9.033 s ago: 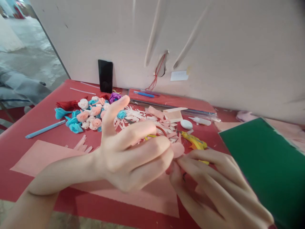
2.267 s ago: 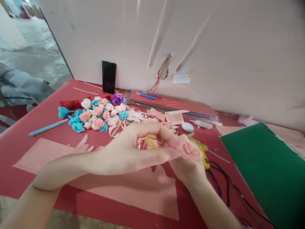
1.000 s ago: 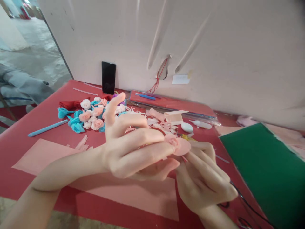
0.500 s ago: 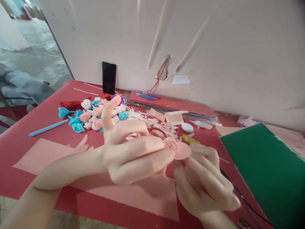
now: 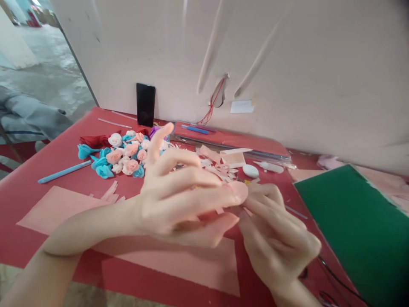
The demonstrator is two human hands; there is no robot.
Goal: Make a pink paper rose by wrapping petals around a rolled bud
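A small pink paper rose point(image 5: 240, 191) with a rounded outer petal is between my two hands above the table, partly hidden by fingers. My left hand point(image 5: 182, 200) reaches in from the left. Its index fingertip lies against the rose, its thumb stands apart below, and its little finger points up. Fingers of my right hand point(image 5: 275, 230) are pinched together at the base of the rose. Below my hands lies a sheet of pink paper point(image 5: 191, 264).
Finished paper flowers point(image 5: 128, 153) in several colours are heaped at the left, beside a light blue pen point(image 5: 64, 172). Paper scraps, a white oval object point(image 5: 251, 171) and a small tube point(image 5: 271, 167) lie behind my hands. A phone point(image 5: 145, 104) leans on the wall; a green board point(image 5: 354, 213) is at right.
My left thumb has come away from the rose and dropped lower, while the index finger has slid over it. The petal has turned and shifted slightly left with my right hand's fingers.
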